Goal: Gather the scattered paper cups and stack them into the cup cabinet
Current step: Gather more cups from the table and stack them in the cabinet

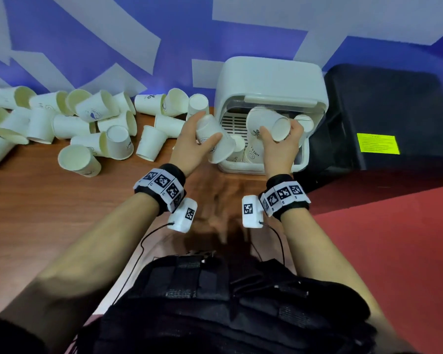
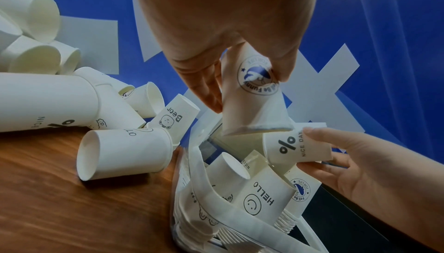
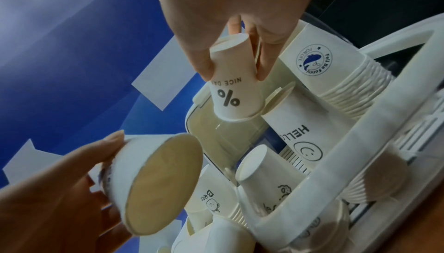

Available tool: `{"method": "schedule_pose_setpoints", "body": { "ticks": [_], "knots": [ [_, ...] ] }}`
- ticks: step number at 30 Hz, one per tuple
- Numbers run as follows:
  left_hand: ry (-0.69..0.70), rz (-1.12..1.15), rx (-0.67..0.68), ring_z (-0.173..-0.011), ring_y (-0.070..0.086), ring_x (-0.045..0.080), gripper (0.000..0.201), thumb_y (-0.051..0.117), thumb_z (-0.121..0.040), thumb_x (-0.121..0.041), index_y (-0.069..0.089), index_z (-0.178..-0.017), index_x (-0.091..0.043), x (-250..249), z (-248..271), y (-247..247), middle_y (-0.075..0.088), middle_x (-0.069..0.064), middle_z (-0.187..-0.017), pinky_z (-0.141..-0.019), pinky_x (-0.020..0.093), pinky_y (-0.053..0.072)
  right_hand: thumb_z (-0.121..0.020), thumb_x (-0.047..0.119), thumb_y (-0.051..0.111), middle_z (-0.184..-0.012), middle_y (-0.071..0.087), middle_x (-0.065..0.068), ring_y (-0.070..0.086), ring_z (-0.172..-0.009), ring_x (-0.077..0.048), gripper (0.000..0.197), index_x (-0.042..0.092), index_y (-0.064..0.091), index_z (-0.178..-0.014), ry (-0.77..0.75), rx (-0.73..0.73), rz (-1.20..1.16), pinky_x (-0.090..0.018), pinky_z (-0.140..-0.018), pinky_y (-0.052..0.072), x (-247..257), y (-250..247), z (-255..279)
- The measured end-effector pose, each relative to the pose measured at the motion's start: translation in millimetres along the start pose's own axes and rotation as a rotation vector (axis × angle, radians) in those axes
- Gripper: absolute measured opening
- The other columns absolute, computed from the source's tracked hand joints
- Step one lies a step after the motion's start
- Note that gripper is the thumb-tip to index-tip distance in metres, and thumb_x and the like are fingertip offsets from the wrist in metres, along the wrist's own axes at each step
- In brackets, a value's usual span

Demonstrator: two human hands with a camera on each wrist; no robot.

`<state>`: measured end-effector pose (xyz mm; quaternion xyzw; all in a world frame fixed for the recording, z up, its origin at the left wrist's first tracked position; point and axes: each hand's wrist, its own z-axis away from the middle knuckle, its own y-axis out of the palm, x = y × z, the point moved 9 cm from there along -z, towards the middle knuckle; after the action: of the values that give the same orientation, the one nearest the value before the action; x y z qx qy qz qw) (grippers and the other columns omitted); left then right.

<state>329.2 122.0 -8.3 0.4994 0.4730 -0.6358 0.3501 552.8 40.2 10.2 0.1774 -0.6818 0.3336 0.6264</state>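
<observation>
My left hand (image 1: 209, 126) grips a white paper cup (image 1: 223, 149) with a blue whale logo, tilted, mouth toward the white cup cabinet (image 1: 271, 80). In the left wrist view the left hand (image 2: 248, 92) pinches this cup (image 2: 254, 112) by its sides. My right hand (image 1: 279, 129) holds a "% NICE DAY" cup (image 1: 261, 118) at the cabinet's open front. In the right wrist view its fingers (image 3: 207, 71) pinch the cup (image 3: 230, 101) near its base, mouth down, over a stack. Several stacks stand inside, among them a HELLO stack (image 3: 295, 131) and a whale stack (image 3: 336, 67).
Many loose cups (image 1: 87, 123) lie tumbled along the wall on the wooden table (image 1: 49, 213), left of the cabinet. A black case (image 1: 384, 116) with a yellow label stands right of the cabinet. A red surface (image 1: 394, 238) lies at the lower right.
</observation>
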Motion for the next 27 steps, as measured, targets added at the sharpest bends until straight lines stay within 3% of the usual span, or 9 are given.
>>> {"method": "schedule_pose_setpoints", "body": {
  "ticks": [3, 6, 11, 14, 19, 22, 23, 25, 27],
  "knots": [
    [0.017, -0.027, -0.04, -0.125, 0.045, 0.016, 0.07, 0.066, -0.082, -0.04, 0.038, -0.141, -0.014, 0.0, -3.3, 1.2, 0.045, 0.002, -0.139, -0.106, 0.043, 0.04, -0.082, 0.016, 0.072, -0.117, 0.052, 0.002, 0.051, -0.105, -0.01, 0.056, 0.008, 0.043, -0.129, 0.006, -0.024, -0.016, -0.002, -0.084, 0.038, -4.5, -2.2, -6.6],
    [0.049, -0.032, -0.091, -0.125, 0.044, 0.013, 0.067, 0.069, -0.082, -0.035, 0.04, -0.139, -0.014, -1.0, -4.9, -0.9, 0.045, -0.001, -0.136, -0.106, 0.042, 0.039, -0.082, 0.017, 0.072, -0.128, 0.052, -0.004, 0.052, -0.117, -0.013, 0.059, 0.012, 0.042, -0.133, 0.021, -0.057, -0.081, -0.021, -0.099, 0.045, -10.0, -5.1, -6.5],
    [0.073, -0.031, -0.13, -0.124, 0.042, 0.008, 0.064, 0.072, -0.083, -0.025, 0.041, -0.138, -0.014, 0.8, -8.5, 0.1, 0.044, -0.005, -0.135, -0.107, 0.036, 0.039, -0.081, 0.018, 0.073, -0.134, 0.049, -0.003, 0.05, -0.124, -0.016, 0.063, 0.014, 0.041, -0.135, 0.009, -0.09, -0.127, -0.039, -0.101, 0.048, -18.3, -10.6, -4.3],
    [0.087, -0.025, -0.143, -0.122, 0.041, 0.004, 0.063, 0.073, -0.083, -0.023, 0.041, -0.137, -0.014, 0.5, -9.4, 2.4, 0.043, -0.007, -0.133, -0.106, 0.031, 0.039, -0.081, 0.021, 0.074, -0.137, 0.046, -0.002, 0.048, -0.127, -0.015, 0.064, 0.015, 0.041, -0.136, -0.005, -0.083, -0.097, -0.041, -0.102, 0.047, -19.7, -9.9, -6.2],
    [0.106, -0.009, -0.147, -0.121, 0.04, 0.0, 0.064, 0.073, -0.083, -0.019, 0.04, -0.137, -0.012, 3.8, -10.2, 5.4, 0.042, -0.004, -0.136, -0.098, 0.011, 0.038, -0.083, 0.02, 0.073, -0.139, 0.044, -0.004, 0.046, -0.129, -0.017, 0.064, 0.011, 0.038, -0.136, -0.046, -0.049, -0.084, -0.039, -0.105, 0.044, -27.4, -7.4, -3.9],
    [0.078, 0.003, -0.129, -0.123, 0.04, 0.003, 0.064, 0.073, -0.083, -0.019, 0.04, -0.138, -0.013, 9.8, -10.3, 9.1, 0.042, -0.002, -0.138, -0.093, 0.006, 0.038, -0.085, 0.014, 0.071, -0.138, 0.042, -0.004, 0.043, -0.13, -0.019, 0.059, 0.01, 0.038, -0.133, -0.1, 0.02, -0.043, -0.022, -0.099, 0.045, -26.8, -0.2, 0.1],
    [0.071, 0.012, -0.128, -0.123, 0.04, 0.003, 0.064, 0.073, -0.083, -0.019, 0.04, -0.138, -0.014, 11.7, -10.8, 9.4, 0.042, -0.004, -0.137, -0.093, 0.007, 0.038, -0.085, 0.014, 0.07, -0.138, 0.042, -0.005, 0.043, -0.13, -0.02, 0.059, 0.009, 0.037, -0.134, -0.123, 0.027, -0.018, -0.023, -0.1, 0.045, -25.3, 1.3, -0.6],
    [0.073, 0.015, -0.13, -0.123, 0.04, 0.002, 0.063, 0.073, -0.083, -0.021, 0.04, -0.137, -0.018, 13.0, -10.9, 9.7, 0.041, -0.008, -0.135, -0.098, 0.014, 0.04, -0.085, 0.018, 0.07, -0.139, 0.043, -0.008, 0.042, -0.131, -0.019, 0.062, 0.006, 0.038, -0.136, -0.171, 0.028, 0.043, -0.036, -0.108, 0.04, -23.2, 2.3, -3.4],
    [0.08, 0.006, -0.125, -0.122, 0.04, -0.002, 0.063, 0.073, -0.083, -0.023, 0.04, -0.136, -0.021, 12.7, -11.4, 11.3, 0.041, -0.01, -0.134, -0.099, 0.017, 0.041, -0.085, 0.018, 0.068, -0.14, 0.042, -0.008, 0.041, -0.131, -0.018, 0.061, 0.007, 0.037, -0.137, -0.175, 0.013, 0.085, -0.039, -0.111, 0.036, -23.6, 0.9, -7.6]
  ]
}}
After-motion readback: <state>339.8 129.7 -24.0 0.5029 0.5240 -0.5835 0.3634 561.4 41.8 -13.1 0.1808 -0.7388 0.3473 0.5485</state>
